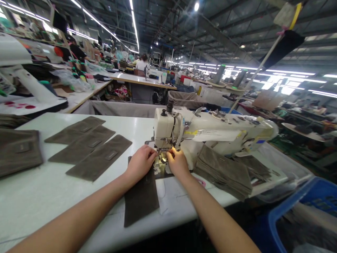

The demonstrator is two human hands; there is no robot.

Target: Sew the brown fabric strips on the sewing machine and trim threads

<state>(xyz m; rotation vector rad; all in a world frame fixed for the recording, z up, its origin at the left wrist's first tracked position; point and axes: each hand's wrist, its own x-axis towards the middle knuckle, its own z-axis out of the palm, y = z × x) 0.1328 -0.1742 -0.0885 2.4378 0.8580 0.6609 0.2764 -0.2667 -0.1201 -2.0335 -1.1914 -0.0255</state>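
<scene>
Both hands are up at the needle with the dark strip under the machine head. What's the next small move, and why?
Probably ease the dark fabric strip forward under the presser foot. The left hand rests on the strip's upper end, the right hand pinches at the needle area of the sewing machine, and most of the strip lies on the table toward the person.

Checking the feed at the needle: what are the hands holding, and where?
Both the left hand and right hand press the dark fabric strip at its far end.

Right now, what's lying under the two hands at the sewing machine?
A dark fabric strip runs under the left hand toward the sewing machine needle. The right hand covers the needle plate; the strip's far end is hidden.
</scene>
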